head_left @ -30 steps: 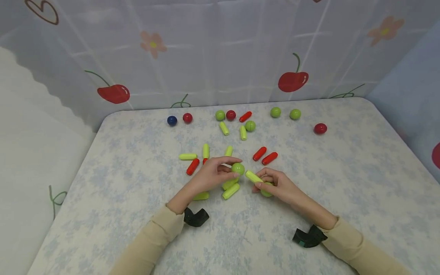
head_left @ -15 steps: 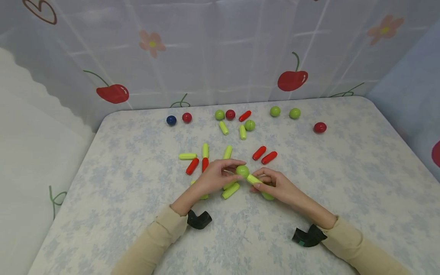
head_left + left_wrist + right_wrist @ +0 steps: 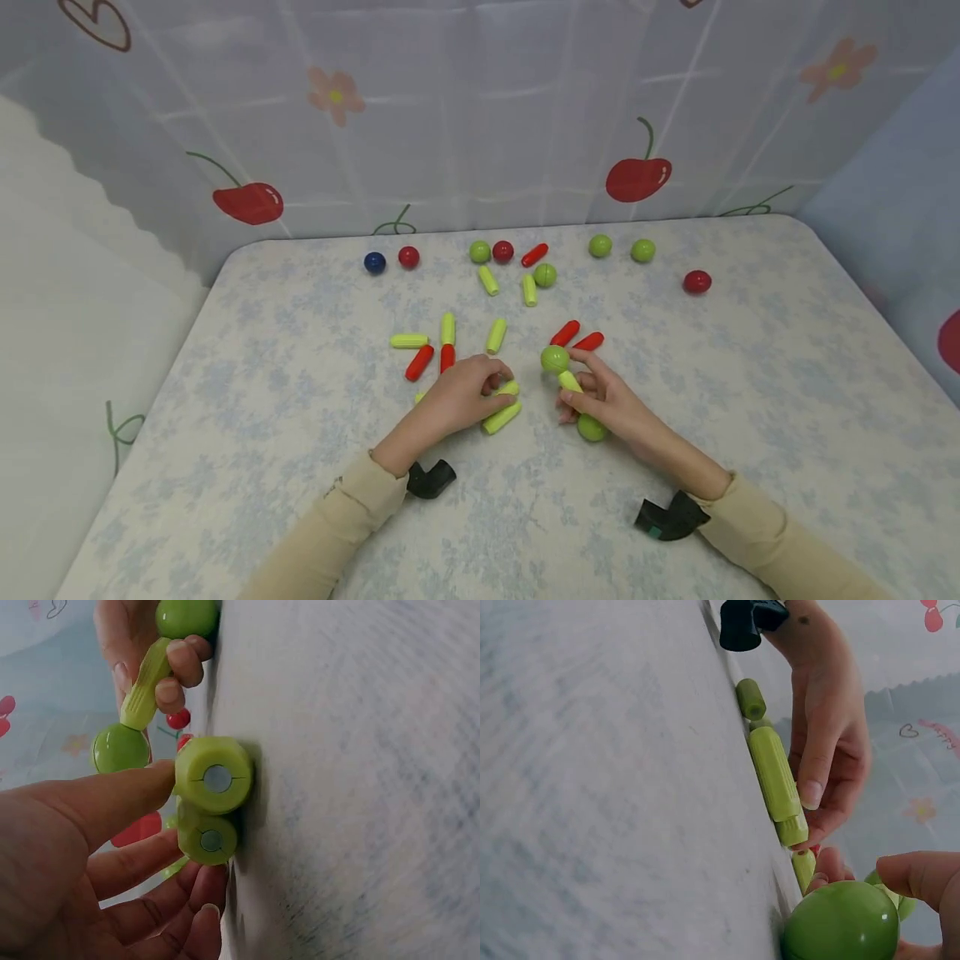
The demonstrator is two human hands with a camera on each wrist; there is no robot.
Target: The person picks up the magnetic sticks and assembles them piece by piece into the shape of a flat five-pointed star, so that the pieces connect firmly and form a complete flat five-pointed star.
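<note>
– State of the hands?
– Right hand (image 3: 613, 405) grips a green stick (image 3: 570, 382), a ball (image 3: 555, 359) at each end, over the desk (image 3: 262, 375). Left hand (image 3: 459, 397) curls about two loose sticks (image 3: 502, 418); firm hold cannot be told.
– Step?
– Apparently selecting another stick; next move calls for pinching one alone.

In the head view the left hand (image 3: 453, 398) partly hides a lying yellow-green rod (image 3: 509, 388) — whether it grips it cannot be told — and the near end of a red rod (image 3: 447, 356). The right hand (image 3: 611, 406) covers part of the held yellow-green rod (image 3: 569, 382) and of the lower green ball (image 3: 592, 428). Both wrist views crop that ball — left at the top, right at the bottom.
</note>
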